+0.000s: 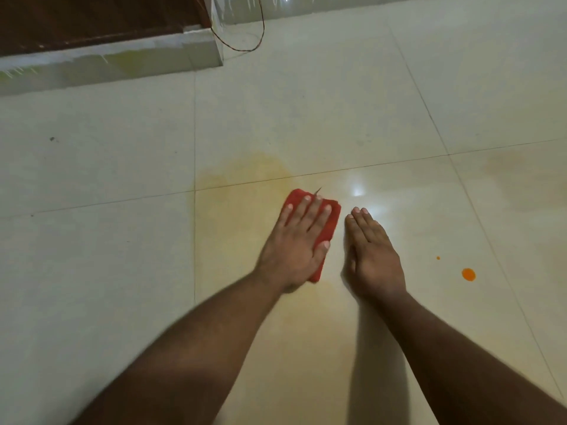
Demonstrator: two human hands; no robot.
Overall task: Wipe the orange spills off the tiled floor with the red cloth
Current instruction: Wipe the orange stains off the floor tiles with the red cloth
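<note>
Cloth (328,223) looked soft and limp, best pressed under a flat palm; left hand (296,243) lay spread on it, right hand (372,256) flat, empty, on floor (92,271).

Folded red cloth (325,223) (flat) on floor (337,102)

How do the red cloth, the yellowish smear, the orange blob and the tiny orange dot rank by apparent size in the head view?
1. Yellowish smear, spread over several tiles.
2. Red cloth, partly hidden under the left hand.
3. Orange blob.
4. Tiny orange dot.
</note>
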